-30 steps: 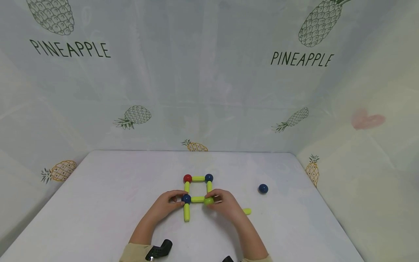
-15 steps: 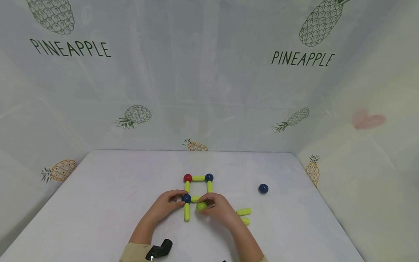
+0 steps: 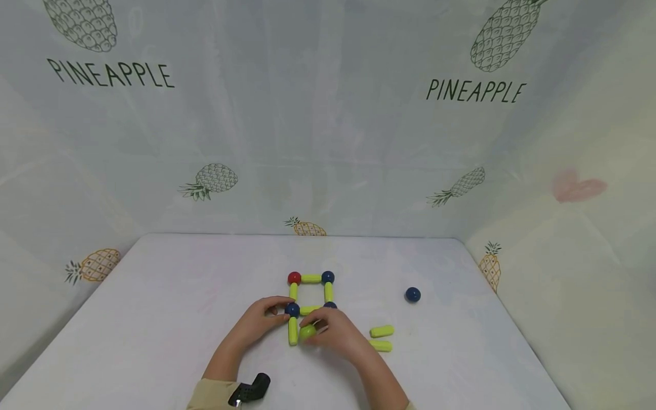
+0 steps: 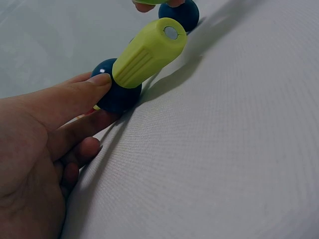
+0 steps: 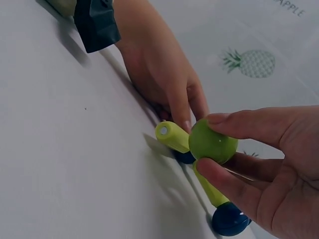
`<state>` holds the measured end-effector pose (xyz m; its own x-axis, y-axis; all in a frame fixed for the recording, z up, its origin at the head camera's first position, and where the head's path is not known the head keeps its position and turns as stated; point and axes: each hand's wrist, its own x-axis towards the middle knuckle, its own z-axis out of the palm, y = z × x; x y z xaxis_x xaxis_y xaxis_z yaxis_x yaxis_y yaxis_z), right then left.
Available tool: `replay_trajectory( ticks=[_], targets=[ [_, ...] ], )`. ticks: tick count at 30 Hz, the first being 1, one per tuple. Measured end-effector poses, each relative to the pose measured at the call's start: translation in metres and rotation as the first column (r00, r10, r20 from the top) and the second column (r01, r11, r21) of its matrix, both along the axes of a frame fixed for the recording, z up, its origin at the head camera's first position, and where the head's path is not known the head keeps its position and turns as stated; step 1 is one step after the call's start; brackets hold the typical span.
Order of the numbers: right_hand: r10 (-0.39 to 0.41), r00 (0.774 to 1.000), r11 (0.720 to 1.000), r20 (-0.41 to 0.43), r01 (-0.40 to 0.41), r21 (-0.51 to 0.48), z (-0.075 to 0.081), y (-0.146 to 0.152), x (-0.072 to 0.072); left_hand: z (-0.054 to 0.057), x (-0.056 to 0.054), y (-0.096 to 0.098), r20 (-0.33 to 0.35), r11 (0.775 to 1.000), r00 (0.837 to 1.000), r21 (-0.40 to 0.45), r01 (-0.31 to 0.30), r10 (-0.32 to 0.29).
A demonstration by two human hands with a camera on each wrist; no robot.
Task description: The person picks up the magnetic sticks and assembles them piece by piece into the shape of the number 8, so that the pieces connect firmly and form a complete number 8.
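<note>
My left hand (image 3: 258, 320) pinches a blue ball (image 3: 292, 310) at the near-left corner of a square built from yellow-green magnetic rods and balls. From that ball one rod (image 3: 292, 332) points toward me, its metal end bare in the left wrist view. Between thumb and fingers, my right hand (image 3: 335, 336) holds a green ball (image 5: 213, 142) close beside this rod's free end. The square's other corners are a red ball (image 3: 294, 278), a far-right blue ball (image 3: 328, 277) and a near-right blue ball (image 5: 231, 219), which the right hand partly covers in the head view.
Two loose yellow-green rods, one farther (image 3: 381, 331) and one nearer (image 3: 381, 345), lie right of the right hand. A single blue ball (image 3: 412, 294) rests farther right on the white table (image 3: 154, 319). A pineapple-print cloth (image 3: 328, 142) hangs behind and around.
The right hand has carried the green ball left and nearer, from the near-right corner to beside the protruding rod. That corner's blue ball and the loose rods have come into view. The left hand stays put.
</note>
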<state>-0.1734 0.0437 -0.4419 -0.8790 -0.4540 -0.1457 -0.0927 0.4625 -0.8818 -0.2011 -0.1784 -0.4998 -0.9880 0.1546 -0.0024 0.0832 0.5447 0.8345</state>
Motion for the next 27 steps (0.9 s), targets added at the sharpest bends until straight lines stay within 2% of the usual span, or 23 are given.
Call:
replay_trajectory(
  ticks=[8, 19, 27],
  targets=[
    [0.067, 0.997, 0.998, 0.029, -0.068, 0.01, 0.001, -0.005, 0.004, 0.001, 0.0, 0.0, 0.001, 1.0, 1.0, -0.001, -0.003, 0.003],
    [0.123, 0.992, 0.991, -0.021, -0.121, 0.05, -0.004, -0.011, 0.007, 0.001, 0.0, 0.0, 0.001, 1.0, 1.0, -0.008, -0.001, 0.001],
    [0.116, 0.992, 0.992, 0.046, -0.118, 0.045, -0.005, -0.016, 0.011, 0.002, -0.001, 0.0, 0.005, 1.0, 1.0, -0.021, -0.005, 0.005]
  ],
)
